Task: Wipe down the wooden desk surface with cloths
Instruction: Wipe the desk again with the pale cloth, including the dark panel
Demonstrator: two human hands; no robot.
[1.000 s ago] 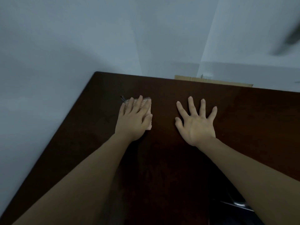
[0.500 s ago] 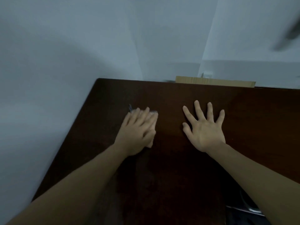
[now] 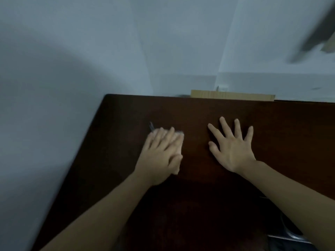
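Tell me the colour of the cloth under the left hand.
The cloth looks pale, whitish; it is blurred and mostly hidden under the left hand. Head view.

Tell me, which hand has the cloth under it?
The left hand. A pale cloth peeks out from under its fingers on the dark desk. The right hand lies flat with fingers spread, straight on the bare wood.

Dark wood bench [image 3: 208, 113], far-left corner in view. On it: pale cloth [image 3: 179, 142] w/ left hand [image 3: 160, 154] flat on top; right hand [image 3: 233, 151] just right of cloth, fingers spread, palm down on bare wood.
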